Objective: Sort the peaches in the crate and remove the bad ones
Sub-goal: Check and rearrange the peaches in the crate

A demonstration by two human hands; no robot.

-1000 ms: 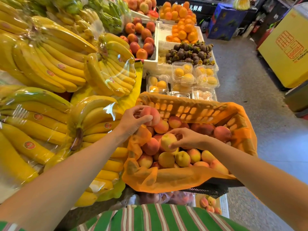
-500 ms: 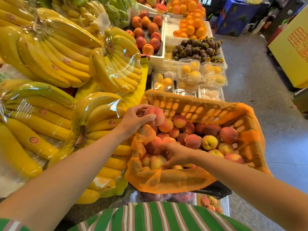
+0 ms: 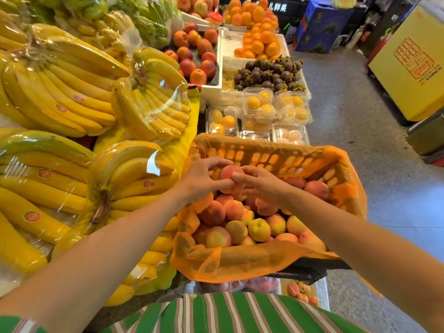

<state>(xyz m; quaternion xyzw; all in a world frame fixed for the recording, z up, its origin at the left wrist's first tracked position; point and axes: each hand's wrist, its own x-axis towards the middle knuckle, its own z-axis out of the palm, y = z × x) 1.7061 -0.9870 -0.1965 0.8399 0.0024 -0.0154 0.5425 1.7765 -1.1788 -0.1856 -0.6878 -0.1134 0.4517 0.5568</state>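
An orange-lined crate (image 3: pixel 269 157) in front of me holds several pink and yellow peaches (image 3: pixel 258 229). Over its far left corner, my left hand (image 3: pixel 201 180) grips a pink peach (image 3: pixel 229 173). My right hand (image 3: pixel 262 182) meets it from the right, fingertips pressed on the same peach, the thumb on its near side. Both hands hold this one fruit just above the pile. Peaches under my right wrist are partly hidden.
Wrapped banana bunches (image 3: pixel 72 92) crowd the stand to the left. Behind the crate sit clear boxes of yellow fruit (image 3: pixel 262 106), mangosteens (image 3: pixel 269 73), oranges (image 3: pixel 259 27) and nectarines (image 3: pixel 194 56). A yellow carton (image 3: pixel 413 66) stands on the aisle floor at right. More peaches (image 3: pixel 301 292) lie below the crate.
My right hand has come up out of the near pile and now touches the peach that my left hand kept holding at the crate's far left corner.
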